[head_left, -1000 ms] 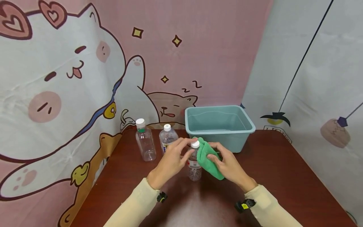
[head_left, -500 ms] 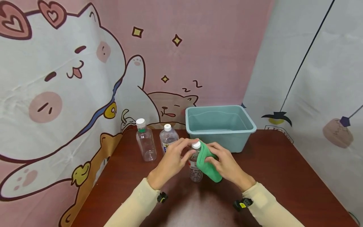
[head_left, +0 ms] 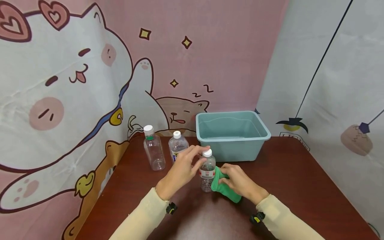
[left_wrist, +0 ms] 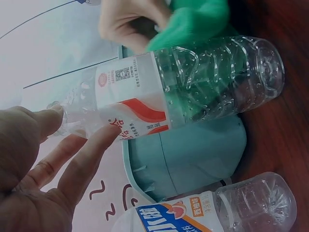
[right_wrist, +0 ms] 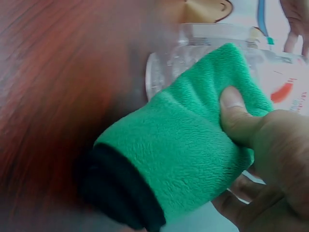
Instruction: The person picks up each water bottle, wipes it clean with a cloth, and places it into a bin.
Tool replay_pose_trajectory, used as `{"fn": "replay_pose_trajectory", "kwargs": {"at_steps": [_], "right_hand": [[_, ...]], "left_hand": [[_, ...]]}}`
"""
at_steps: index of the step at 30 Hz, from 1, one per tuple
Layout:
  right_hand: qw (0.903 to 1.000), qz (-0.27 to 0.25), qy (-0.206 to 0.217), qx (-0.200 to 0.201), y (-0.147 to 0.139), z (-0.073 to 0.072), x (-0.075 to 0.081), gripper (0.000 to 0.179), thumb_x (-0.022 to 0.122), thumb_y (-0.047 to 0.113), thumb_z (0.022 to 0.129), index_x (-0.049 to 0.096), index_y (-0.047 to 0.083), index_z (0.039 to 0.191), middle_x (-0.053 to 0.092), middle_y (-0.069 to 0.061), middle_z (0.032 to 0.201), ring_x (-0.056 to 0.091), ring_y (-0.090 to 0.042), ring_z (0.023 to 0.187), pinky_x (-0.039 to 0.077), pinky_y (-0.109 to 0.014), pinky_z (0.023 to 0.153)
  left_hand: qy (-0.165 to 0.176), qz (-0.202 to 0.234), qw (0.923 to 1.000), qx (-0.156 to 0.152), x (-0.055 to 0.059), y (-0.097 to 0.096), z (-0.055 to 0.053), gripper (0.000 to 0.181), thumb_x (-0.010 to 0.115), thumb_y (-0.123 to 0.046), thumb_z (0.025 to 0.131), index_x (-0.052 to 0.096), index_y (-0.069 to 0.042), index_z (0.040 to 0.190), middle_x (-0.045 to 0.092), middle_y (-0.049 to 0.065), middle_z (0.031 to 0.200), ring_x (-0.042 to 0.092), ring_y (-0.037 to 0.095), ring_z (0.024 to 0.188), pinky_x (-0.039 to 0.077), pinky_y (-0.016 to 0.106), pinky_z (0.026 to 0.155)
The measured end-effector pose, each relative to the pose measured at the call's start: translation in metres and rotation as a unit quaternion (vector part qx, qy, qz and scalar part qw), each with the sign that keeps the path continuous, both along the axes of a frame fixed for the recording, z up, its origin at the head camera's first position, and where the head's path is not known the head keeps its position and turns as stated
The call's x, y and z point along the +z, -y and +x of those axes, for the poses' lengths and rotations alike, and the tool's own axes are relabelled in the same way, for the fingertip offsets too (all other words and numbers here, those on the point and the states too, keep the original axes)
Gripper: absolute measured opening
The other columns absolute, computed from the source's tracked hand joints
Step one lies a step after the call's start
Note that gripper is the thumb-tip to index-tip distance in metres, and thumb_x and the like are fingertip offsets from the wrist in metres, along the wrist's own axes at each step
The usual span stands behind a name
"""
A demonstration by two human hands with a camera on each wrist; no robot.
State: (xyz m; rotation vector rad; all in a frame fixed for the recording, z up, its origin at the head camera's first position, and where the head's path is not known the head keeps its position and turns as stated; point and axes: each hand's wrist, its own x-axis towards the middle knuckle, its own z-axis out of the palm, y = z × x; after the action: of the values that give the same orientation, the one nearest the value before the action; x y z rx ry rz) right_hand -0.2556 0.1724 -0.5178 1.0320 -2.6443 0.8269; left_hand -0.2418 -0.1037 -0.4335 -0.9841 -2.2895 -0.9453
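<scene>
A clear plastic bottle (head_left: 207, 183) with a white cap and a red-and-white label stands upright on the table. My left hand (head_left: 183, 165) holds it around the top, thumb and fingers at the cap and neck. With my right hand (head_left: 241, 183) I pinch a folded green cloth (head_left: 225, 190) against the lower right side of the bottle. In the right wrist view the thumb lies on top of the cloth (right_wrist: 178, 140), whose folded end has a black edge. Through the clear bottle (left_wrist: 217, 82) the green of the cloth shows in the left wrist view.
Two more clear bottles stand at the back left: a taller one (head_left: 154, 153) with a green ring, and a labelled one (head_left: 177, 145) partly behind my left hand. A blue-grey plastic tub (head_left: 234, 150) sits behind the held bottle on the brown table (head_left: 300, 186).
My right hand has moved down along the bottle with the green cloth, from near the cap to below the label. My left hand keeps its place at the top.
</scene>
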Motion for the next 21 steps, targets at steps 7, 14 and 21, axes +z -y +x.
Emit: {"fn": "replay_pose_trajectory", "kwargs": {"at_steps": [7, 14, 21], "right_hand": [[0.9966, 0.082, -0.012, 0.001, 0.002, 0.0, -0.012, 0.036, 0.097, 0.017, 0.095, 0.088, 0.013, 0.13, 0.078, -0.001, 0.109, 0.079, -0.016, 0.093, 0.065, -0.024, 0.072], [0.9987, 0.048, 0.009, -0.017, 0.003, 0.0, -0.015, 0.044, 0.098, 0.015, 0.094, 0.086, 0.004, 0.135, 0.082, -0.005, 0.112, 0.082, -0.02, 0.099, 0.068, -0.029, 0.078], [0.9973, -0.041, 0.047, -0.037, 0.0, 0.001, -0.015, 0.041, 0.095, 0.015, 0.097, 0.086, 0.009, 0.137, 0.086, 0.002, 0.117, 0.08, -0.011, 0.105, 0.065, -0.025, 0.083]], "left_hand": [[0.012, -0.004, 0.9999, 0.002, 0.002, -0.002, -0.001, 0.045, 0.086, -0.014, 0.107, 0.074, -0.012, 0.15, 0.081, 0.008, 0.125, 0.082, 0.022, 0.117, 0.071, 0.031, 0.088], [0.032, -0.007, 0.9994, 0.011, 0.003, -0.003, -0.001, 0.045, 0.087, -0.015, 0.106, 0.073, -0.014, 0.15, 0.08, 0.008, 0.128, 0.081, 0.022, 0.121, 0.072, 0.034, 0.095], [0.025, -0.005, 0.9996, 0.009, 0.0, -0.002, -0.001, 0.046, 0.087, -0.017, 0.106, 0.073, -0.013, 0.149, 0.08, 0.009, 0.127, 0.082, 0.022, 0.119, 0.072, 0.036, 0.1]]}}
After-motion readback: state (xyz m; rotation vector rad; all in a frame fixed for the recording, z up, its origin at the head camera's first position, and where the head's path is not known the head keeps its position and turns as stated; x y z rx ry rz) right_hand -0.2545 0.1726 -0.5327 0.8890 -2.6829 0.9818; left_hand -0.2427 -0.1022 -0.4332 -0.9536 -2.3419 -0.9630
